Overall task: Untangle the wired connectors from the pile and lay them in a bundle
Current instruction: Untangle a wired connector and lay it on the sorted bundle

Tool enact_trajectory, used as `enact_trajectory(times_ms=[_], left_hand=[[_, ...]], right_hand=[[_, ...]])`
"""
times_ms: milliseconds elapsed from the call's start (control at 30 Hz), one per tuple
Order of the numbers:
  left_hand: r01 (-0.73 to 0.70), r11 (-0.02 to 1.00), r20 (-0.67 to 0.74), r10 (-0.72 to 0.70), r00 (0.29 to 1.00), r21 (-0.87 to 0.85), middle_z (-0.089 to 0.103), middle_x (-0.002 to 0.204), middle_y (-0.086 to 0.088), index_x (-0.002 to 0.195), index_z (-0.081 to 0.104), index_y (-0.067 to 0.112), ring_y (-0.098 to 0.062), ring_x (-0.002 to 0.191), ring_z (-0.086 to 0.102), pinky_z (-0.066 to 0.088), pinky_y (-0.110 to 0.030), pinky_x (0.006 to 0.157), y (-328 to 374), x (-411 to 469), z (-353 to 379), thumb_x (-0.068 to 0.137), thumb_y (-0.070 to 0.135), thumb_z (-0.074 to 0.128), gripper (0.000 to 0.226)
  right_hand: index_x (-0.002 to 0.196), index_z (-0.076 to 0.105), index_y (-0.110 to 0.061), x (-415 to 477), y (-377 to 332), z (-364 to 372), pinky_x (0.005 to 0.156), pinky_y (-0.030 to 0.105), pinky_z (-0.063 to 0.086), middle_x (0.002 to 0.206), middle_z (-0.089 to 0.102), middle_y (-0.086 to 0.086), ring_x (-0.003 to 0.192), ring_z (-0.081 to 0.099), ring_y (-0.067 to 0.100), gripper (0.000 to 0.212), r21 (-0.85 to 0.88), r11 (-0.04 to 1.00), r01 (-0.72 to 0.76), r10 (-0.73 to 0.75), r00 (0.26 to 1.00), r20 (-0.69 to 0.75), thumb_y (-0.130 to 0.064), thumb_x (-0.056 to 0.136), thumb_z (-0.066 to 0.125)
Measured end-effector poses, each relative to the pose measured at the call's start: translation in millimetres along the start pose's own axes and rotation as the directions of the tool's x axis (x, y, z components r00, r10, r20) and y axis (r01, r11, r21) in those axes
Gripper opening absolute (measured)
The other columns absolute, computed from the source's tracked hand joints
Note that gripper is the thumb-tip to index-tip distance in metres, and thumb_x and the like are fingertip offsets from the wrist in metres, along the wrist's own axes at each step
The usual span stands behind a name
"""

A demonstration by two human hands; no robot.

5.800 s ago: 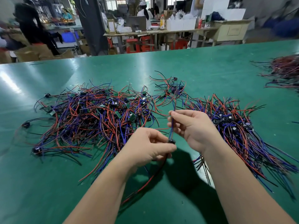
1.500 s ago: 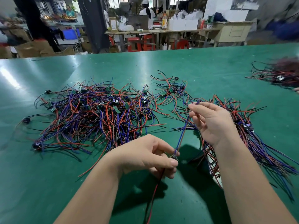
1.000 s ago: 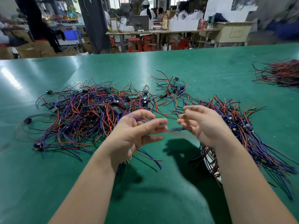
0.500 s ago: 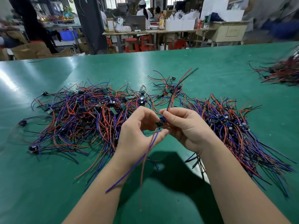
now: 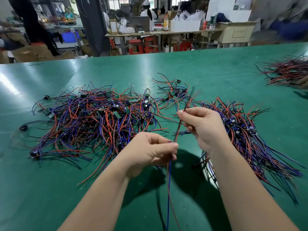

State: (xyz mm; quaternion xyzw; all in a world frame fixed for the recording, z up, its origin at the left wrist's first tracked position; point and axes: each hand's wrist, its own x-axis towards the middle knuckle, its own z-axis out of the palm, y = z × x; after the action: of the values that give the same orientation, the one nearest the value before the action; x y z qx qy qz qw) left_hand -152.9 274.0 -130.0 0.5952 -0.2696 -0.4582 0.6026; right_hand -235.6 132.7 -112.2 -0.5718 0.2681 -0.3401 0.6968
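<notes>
A tangled pile of red, blue and black wired connectors [image 5: 93, 120] spreads over the green table [image 5: 50, 189] to the left. A straighter bundle of the same wires [image 5: 253, 140] lies on the right, partly behind my right forearm. Between them I hold one wired connector [image 5: 179, 127] above the table. My left hand [image 5: 150, 154] pinches it at its middle, and its blue and red leads hang down from there. My right hand [image 5: 201, 124] pinches the upper red and black leads, which stick up blurred past my fingers.
Another heap of red and black wires [image 5: 286, 72] lies at the table's far right edge. A small cluster of connectors [image 5: 175, 92] sits behind the two groups. Beyond the table's far edge are benches, boxes and people in a workshop.
My hands have drawn apart along the connector: the left dropped toward me, the right rose and moved right. The leads between them now run straight instead of bunched at the fingertips.
</notes>
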Motion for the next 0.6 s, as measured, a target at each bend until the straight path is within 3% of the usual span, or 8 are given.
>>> enact_trajectory(times_ms=[100, 267, 367, 433, 500, 533, 600], left_hand=[[0.079, 0.987, 0.151, -0.100, 0.983, 0.140, 0.071, 0.072, -0.011, 0.064, 0.072, 0.013, -0.020, 0.062, 0.070, 0.057, -0.026, 0.057, -4.5, -4.0, 2.7, 0.054, 0.022, 0.082, 0.016], [0.119, 0.973, 0.208, -0.160, 0.965, 0.196, 0.069, 0.070, -0.012, 0.065, 0.071, 0.012, -0.020, 0.062, 0.070, 0.056, -0.025, 0.057, -1.7, -6.9, -10.1, 0.053, 0.020, 0.084, 0.019], [0.080, 0.982, 0.139, -0.105, 0.985, 0.172, 0.070, 0.071, -0.012, 0.065, 0.073, 0.011, -0.017, 0.060, 0.068, 0.055, -0.023, 0.055, 5.1, -7.9, -18.3, 0.053, 0.025, 0.083, 0.021], [0.047, 0.997, -0.029, -0.046, 0.999, 0.054, 0.071, 0.071, -0.011, 0.066, 0.073, 0.009, -0.013, 0.058, 0.066, 0.054, -0.021, 0.053, 7.7, -3.1, -20.3, 0.052, 0.030, 0.081, 0.027], [0.015, 0.996, -0.229, -0.036, 0.973, -0.092, 0.072, 0.070, -0.009, 0.070, 0.071, 0.007, -0.011, 0.057, 0.067, 0.054, -0.018, 0.052, 7.8, 3.1, -22.4, 0.052, 0.031, 0.080, 0.031], [-0.005, 0.989, -0.299, -0.040, 0.953, -0.146, 0.072, 0.070, -0.009, 0.073, 0.070, 0.006, -0.010, 0.057, 0.067, 0.054, -0.017, 0.050, 7.4, 5.2, -22.7, 0.055, 0.030, 0.078, 0.032], [-0.036, 0.980, -0.361, -0.038, 0.932, -0.195, 0.072, 0.070, -0.008, 0.079, 0.068, 0.003, -0.010, 0.057, 0.068, 0.053, -0.017, 0.049, 6.2, 7.3, -22.1, 0.062, 0.031, 0.075, 0.034]], right_hand=[[0.065, 0.064, -0.012, 2.1, -5.6, -9.8, 0.040, 0.014, 0.038, 0.050, 0.061, -0.004, 0.042, 0.051, 0.005, 0.017, 0.092, 0.996, 0.012, 0.003, 0.987, -0.162, -0.004, 0.074, 0.076], [0.069, 0.060, -0.010, 1.4, -4.2, -9.7, 0.036, 0.014, 0.034, 0.058, 0.062, 0.002, 0.043, 0.058, 0.008, 0.018, 0.204, 0.977, 0.064, -0.004, 0.959, -0.285, -0.009, 0.084, 0.069], [0.091, 0.059, -0.012, 7.5, -7.0, -11.6, 0.046, 0.017, 0.045, 0.081, 0.057, 0.006, 0.061, 0.067, 0.014, 0.011, 0.295, 0.945, 0.137, -0.021, 0.930, -0.366, -0.010, 0.097, 0.049], [0.100, 0.052, -0.017, 9.2, -8.4, -14.3, 0.051, 0.019, 0.046, 0.092, 0.054, 0.004, 0.066, 0.065, 0.014, 0.014, 0.206, 0.970, 0.130, -0.042, 0.921, -0.387, -0.005, 0.095, 0.046], [0.097, 0.054, -0.021, 4.7, -7.2, -11.8, 0.054, 0.021, 0.045, 0.087, 0.057, 0.001, 0.064, 0.061, 0.013, 0.021, -0.014, 0.991, 0.137, -0.136, 0.964, -0.228, -0.001, 0.089, 0.053], [0.096, 0.057, -0.023, 0.5, -4.6, -8.4, 0.056, 0.022, 0.046, 0.085, 0.059, 0.000, 0.065, 0.060, 0.013, 0.023, -0.139, 0.977, 0.164, -0.173, 0.983, -0.055, -0.002, 0.087, 0.059], [0.099, 0.063, -0.027, -10.9, 1.0, 3.4, 0.062, 0.021, 0.049, 0.093, 0.062, -0.002, 0.066, 0.058, 0.010, 0.027, -0.357, 0.901, 0.247, -0.139, 0.943, 0.302, -0.010, 0.080, 0.071]])
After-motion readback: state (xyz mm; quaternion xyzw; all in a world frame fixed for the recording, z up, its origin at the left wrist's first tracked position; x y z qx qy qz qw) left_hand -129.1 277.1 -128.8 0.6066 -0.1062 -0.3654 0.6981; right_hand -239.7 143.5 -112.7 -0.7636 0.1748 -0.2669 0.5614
